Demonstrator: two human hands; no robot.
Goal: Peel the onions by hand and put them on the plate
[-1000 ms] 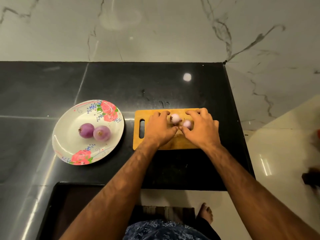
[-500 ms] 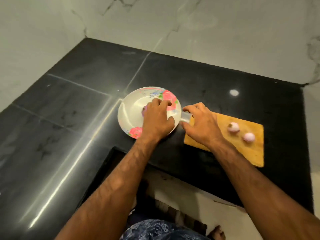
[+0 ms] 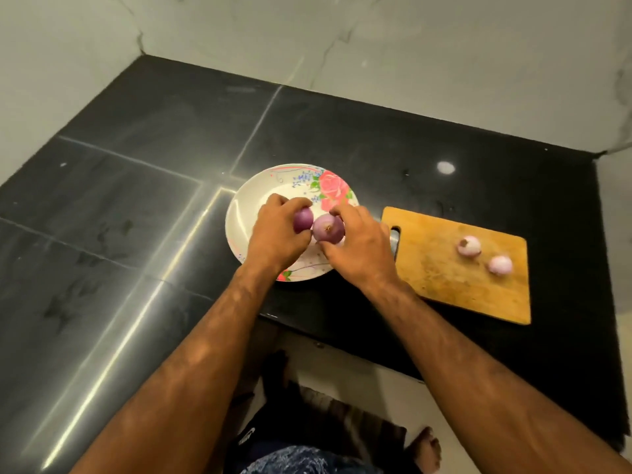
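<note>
We note the left hand (image 3: 277,234) curled round a purple onion (image 3: 303,220) and the right hand (image 3: 359,248) curled round a second onion (image 3: 328,228), both over the plate (image 3: 246,213). We judge these are being taken out for peeling. Two pale onions (image 3: 469,246), seemingly peeled, lie on the board (image 3: 444,285).

A wooden cutting board (image 3: 441,285) with a handle slot is laid just right of the grip, slotted end nearest, on the black stone countertop (image 3: 136,206) spread around the grip. A white veined wall (image 3: 410,46) is seen beyond it, and a round glare spot (image 3: 445,168) is caught on the countertop beyond and to the right. Nearer than the grip, a striped floor mat (image 3: 345,417) is glimpsed.
</note>
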